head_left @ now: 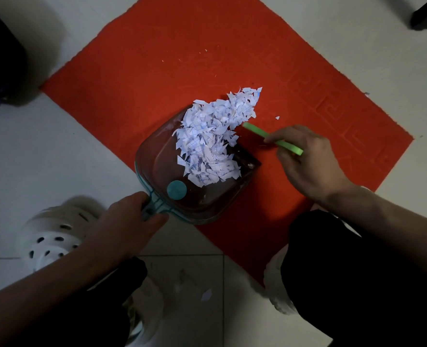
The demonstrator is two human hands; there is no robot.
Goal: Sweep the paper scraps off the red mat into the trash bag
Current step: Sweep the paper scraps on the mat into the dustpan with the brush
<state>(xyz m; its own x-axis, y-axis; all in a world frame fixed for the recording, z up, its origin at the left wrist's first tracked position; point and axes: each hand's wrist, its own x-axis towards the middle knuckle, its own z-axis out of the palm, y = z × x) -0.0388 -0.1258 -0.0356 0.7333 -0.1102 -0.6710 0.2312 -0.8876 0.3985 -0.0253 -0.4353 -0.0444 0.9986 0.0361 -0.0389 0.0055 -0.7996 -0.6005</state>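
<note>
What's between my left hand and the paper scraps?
Head view: the dustpan's bare back part and its round teal disc lie between the left hand and the paper scraps.

This looks like a room in a home, seen down at floor level. The floor is laid with pale, glossy tiles with thin grout lines, and a red mat with an embossed key-pattern border lies on it like a doormat. White perforated house clogs at near left, a small plastic dustpan, and a dark furniture leg at far right fit a domestic room.
</note>
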